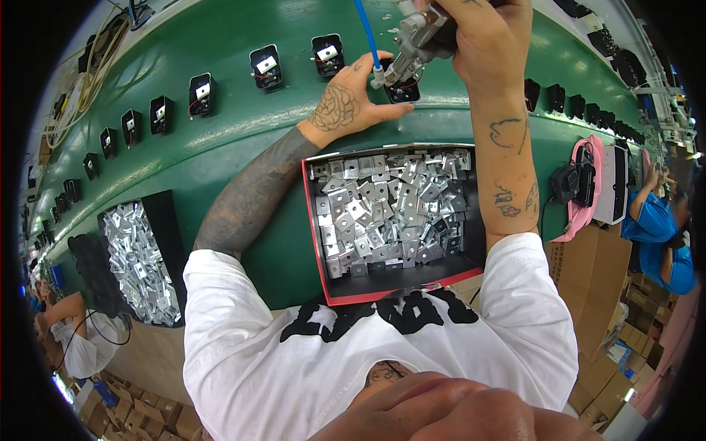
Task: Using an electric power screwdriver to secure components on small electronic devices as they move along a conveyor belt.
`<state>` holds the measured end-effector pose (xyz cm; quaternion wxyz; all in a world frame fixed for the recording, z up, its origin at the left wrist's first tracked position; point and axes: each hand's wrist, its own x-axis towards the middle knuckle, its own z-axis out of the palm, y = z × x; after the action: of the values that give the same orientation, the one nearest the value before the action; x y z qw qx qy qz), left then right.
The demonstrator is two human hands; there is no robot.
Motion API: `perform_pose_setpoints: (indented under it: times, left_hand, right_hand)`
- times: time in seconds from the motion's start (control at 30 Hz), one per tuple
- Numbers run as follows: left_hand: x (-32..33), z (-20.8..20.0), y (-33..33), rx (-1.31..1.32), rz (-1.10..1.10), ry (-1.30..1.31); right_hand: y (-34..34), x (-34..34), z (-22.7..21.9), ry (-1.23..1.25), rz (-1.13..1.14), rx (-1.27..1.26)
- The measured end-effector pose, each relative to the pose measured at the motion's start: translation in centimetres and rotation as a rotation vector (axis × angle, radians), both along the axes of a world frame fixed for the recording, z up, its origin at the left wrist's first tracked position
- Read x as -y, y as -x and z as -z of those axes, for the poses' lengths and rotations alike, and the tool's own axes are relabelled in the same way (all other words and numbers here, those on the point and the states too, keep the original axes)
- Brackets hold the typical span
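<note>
My right hand [494,33] is closed around a metal air tool [415,50] at the top of the view. A blue hose [370,38] runs to the tool's lower end. The tool's tip points down over a small black plastic housing [404,94] with a red wire, covering much of its inside. Reaching from the left, my left hand [351,97] spans that same housing, thumb along its near side and fingers at its far side. Between my forearms sits a black box with a red rim [318,242], holding many bent silver metal brackets [393,209].
More black housings with white parts [265,66] line the green bench [243,143] on both sides. Another black box [170,242] of brackets lies left. Pink cloth [588,213] and a cardboard box [588,272] are at right. Other people sit at both edges.
</note>
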<state>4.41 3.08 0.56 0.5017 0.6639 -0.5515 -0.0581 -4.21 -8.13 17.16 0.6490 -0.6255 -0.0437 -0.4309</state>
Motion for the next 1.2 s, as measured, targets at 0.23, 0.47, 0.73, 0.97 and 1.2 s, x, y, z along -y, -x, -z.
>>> perform_pose_setpoints:
  times: [0.23,0.47,0.73,0.97,1.2]
  left_hand:
    - [1.3,1.2,-0.5,0.305,-0.016,0.09]
    - [-2.0,-9.2,-1.0,0.48,0.087,-0.327]
    - [-8.2,-10.8,5.7,0.835,0.279,-0.495]
    - [-7.5,-7.6,8.7,0.962,0.264,-0.786]
    - [-7.6,-8.8,7.5,0.847,0.332,-0.673]
  right_hand:
    - [1.1,0.7,-2.4,0.034,0.252,-0.043]
    - [1.2,1.7,-2.6,0.067,0.482,-0.035]
    - [0.5,1.5,-1.4,0.118,0.298,0.008]
    - [1.5,0.9,-2.4,0.103,0.261,0.0]
    - [1.3,1.1,-2.4,0.081,0.29,-0.01]
